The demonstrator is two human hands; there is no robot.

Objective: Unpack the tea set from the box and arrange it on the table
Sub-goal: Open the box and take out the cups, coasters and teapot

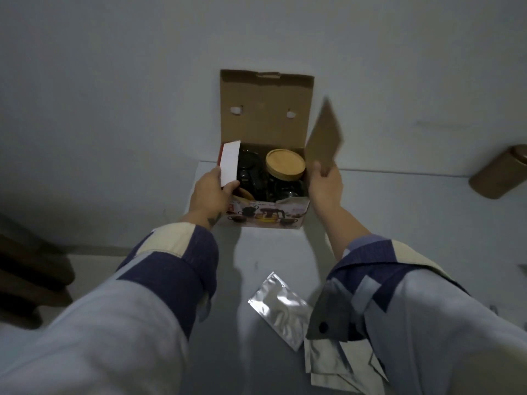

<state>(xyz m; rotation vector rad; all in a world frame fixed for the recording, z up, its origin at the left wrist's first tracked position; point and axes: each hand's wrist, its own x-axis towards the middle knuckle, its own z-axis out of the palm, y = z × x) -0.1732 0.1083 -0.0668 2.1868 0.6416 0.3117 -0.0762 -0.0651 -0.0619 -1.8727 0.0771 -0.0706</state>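
A cardboard box (pixel 266 215) with a printed tea-set picture on its front stands on the pale table (pixel 399 223), near its far left corner. Its big lid (pixel 265 109) is up against the wall. Inside, a glass teapot with a round bamboo lid (pixel 285 164) sits at the right. Dark glass cups (pixel 251 172) sit at the left, and a wooden piece shows at the front left. My left hand (pixel 209 193) pinches the left side flap (pixel 230 163), white side up. My right hand (pixel 325 185) holds the brown right side flap (pixel 325 141), spread outward.
A silver foil pouch (pixel 278 309) lies on the table in front of me, between my sleeves. Folded pale papers (pixel 342 366) lie just right of it. A brown cylindrical canister (pixel 499 175) lies at the far right. The table's left edge runs close to the box.
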